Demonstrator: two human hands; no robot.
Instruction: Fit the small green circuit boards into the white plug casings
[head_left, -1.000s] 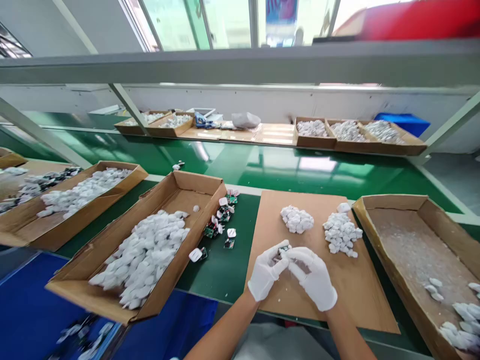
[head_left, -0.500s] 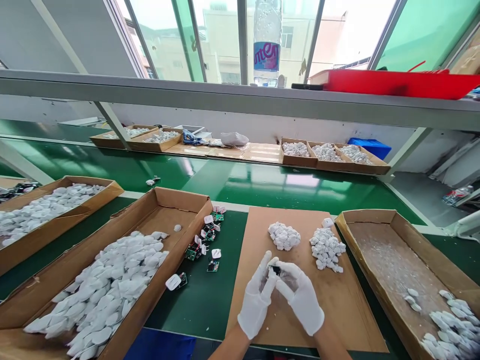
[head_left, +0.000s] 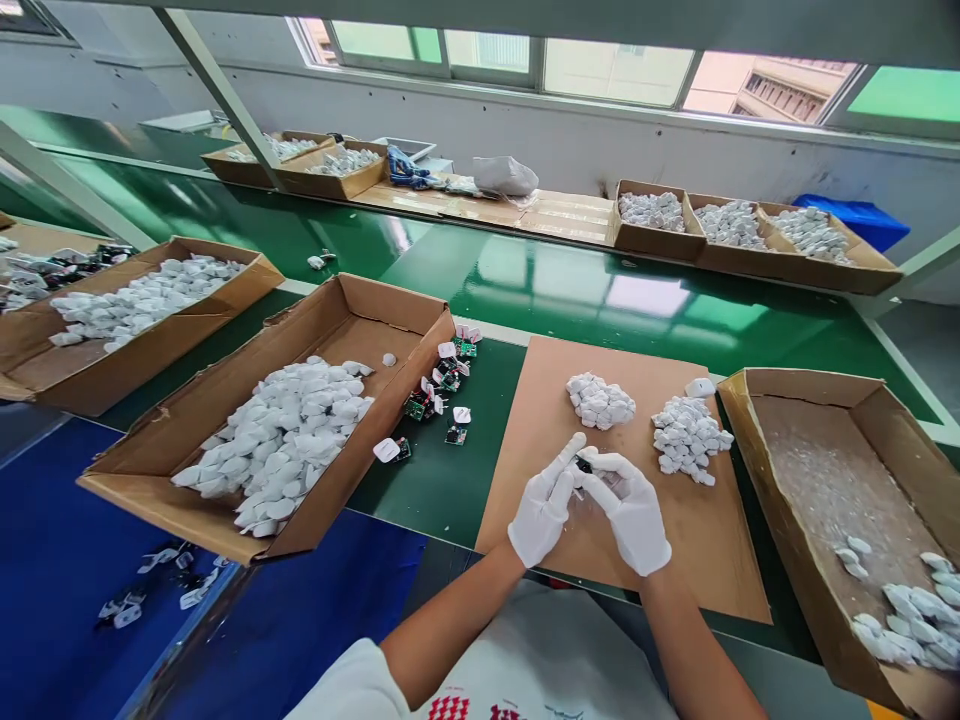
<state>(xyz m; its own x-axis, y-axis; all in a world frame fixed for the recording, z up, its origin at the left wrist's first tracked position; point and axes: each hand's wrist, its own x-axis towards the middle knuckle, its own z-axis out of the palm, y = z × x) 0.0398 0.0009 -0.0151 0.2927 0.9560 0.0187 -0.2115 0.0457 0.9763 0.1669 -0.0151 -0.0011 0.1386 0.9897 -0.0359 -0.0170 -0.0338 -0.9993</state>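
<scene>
Both my hands wear white gloves and meet above a brown cardboard sheet (head_left: pixel 525 470). Between the fingertips of my left hand (head_left: pixel 544 510) and my right hand (head_left: pixel 630 505) is a small dark circuit board (head_left: pixel 583 465), mostly covered by the fingers. Both hands are closed on it. Just beyond them on the sheet lies a heap of small white plastic pieces (head_left: pixel 600 402). A second white heap (head_left: pixel 690 440) sits to the right of it. Left of the sheet, several green circuit boards (head_left: pixel 456 435) with white pads and wires lie on the green table.
A cardboard box (head_left: pixel 405 290) of white pieces stands on the left, its near end over the table edge. Another box (head_left: pixel 806 385) flanks the sheet on the right. Farther left is a third box (head_left: pixel 262 270). Smaller boxes (head_left: pixel 660 235) line the far side below the windows.
The view has tilted down and turned a little, so the forearms and the blue area below the table now show. Both hands stay together around the small board.
</scene>
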